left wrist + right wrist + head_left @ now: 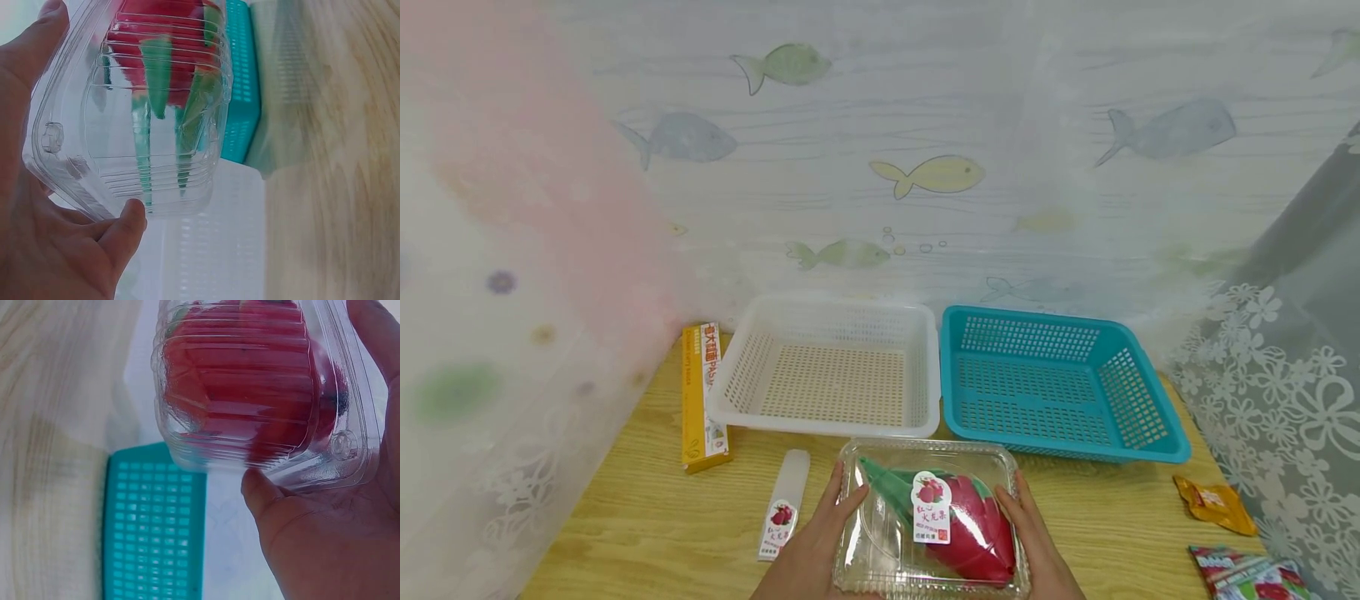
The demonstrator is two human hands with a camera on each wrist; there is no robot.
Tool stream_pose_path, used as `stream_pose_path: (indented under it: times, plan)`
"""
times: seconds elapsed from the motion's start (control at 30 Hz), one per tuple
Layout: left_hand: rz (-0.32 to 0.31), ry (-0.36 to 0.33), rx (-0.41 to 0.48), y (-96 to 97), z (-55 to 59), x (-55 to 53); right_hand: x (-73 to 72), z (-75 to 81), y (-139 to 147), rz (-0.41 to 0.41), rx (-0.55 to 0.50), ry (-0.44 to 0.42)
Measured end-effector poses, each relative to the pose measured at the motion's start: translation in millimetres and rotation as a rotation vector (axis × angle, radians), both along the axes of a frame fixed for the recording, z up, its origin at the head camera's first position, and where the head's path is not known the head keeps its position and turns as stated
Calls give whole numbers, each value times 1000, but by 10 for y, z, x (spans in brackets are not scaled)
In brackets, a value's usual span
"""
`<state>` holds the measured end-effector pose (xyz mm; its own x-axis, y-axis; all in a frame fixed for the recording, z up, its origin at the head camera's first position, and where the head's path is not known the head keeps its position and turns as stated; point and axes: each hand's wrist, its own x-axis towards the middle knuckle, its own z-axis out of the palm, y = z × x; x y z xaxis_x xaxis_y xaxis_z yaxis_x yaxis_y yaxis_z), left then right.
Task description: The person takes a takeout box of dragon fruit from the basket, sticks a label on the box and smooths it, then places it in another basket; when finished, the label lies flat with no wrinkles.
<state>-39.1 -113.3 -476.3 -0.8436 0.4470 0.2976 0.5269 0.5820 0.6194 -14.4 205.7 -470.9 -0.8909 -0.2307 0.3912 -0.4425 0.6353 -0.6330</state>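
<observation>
Both hands hold a clear plastic clamshell box [925, 448] at the front of the table, one at each side. Inside lies a pink dragon fruit [981, 537] with green leaf tips, and a white label [931, 527] is stuck on the lid. My left hand [812, 542] grips the left end, thumb on top; the left wrist view shows its fingers on the box's side. At the other end, my right hand [1036, 537] grips the rim, with a fingertip against the ribbed side in the right wrist view. The box appears lifted off the table.
Behind the box stand a white basket [823, 423] and a teal basket [1067, 454], side by side. A yellow pasta box [696, 400] is at left, near a pale strip with a similar label [778, 521]. Two small packets, orange [1213, 504] and red-green [1247, 575], lie at right.
</observation>
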Motion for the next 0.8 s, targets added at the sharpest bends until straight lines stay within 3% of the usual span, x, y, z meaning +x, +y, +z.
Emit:
stream_pose_path:
  times: [0.2, 0.3, 0.57, 0.8]
  plan:
    - [2, 24, -3, 14, 46, 3, -20, 18, 41, 32, -10, 29]
    - [-1, -22, 4, 26, 103, -2, -40, 44, 60, 57, -33, 21]
    - [-8, -194, -20, 62, 249, -25, -7, 231, -23, -9, -32, -83]
    - [15, -199, -41, 88, 291, -55, 2, 294, -49, -43, -60, -129]
